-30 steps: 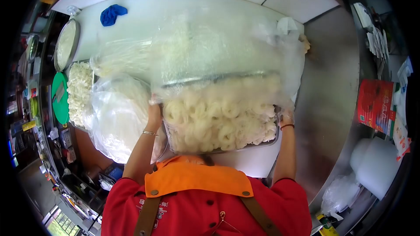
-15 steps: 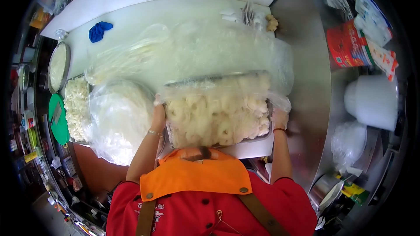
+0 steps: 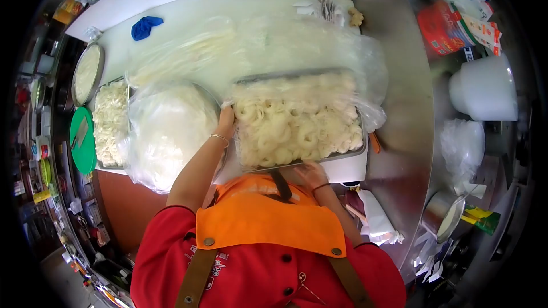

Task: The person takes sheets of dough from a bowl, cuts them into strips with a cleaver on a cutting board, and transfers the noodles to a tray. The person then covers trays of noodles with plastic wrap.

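Observation:
A metal tray (image 3: 364, 149) of pale noodle coils (image 3: 285, 131) lies before me, with clear plastic film (image 3: 319, 51) over its back part and the counter behind. At the tray's left edge, my left hand (image 3: 226, 117) is closed on the edge of the film. My right hand (image 3: 311, 174) is at the tray's front edge, fingers apart, with nothing seen in it. Left of my left hand sits a round mound under a plastic bag (image 3: 171, 137). Farther left is a tray of white pieces (image 3: 110, 122).
A blue cloth (image 3: 146, 27) lies at the back left. A round pan (image 3: 87, 74) and a green board with a knife (image 3: 84, 142) are at the far left. On the right stand white tubs (image 3: 485, 88), a red packet (image 3: 442, 28) and a metal pot (image 3: 444, 217).
My right hand has left the film at the tray's right side and moved to the front edge. My left hand stays at the left edge. The whole view has shifted.

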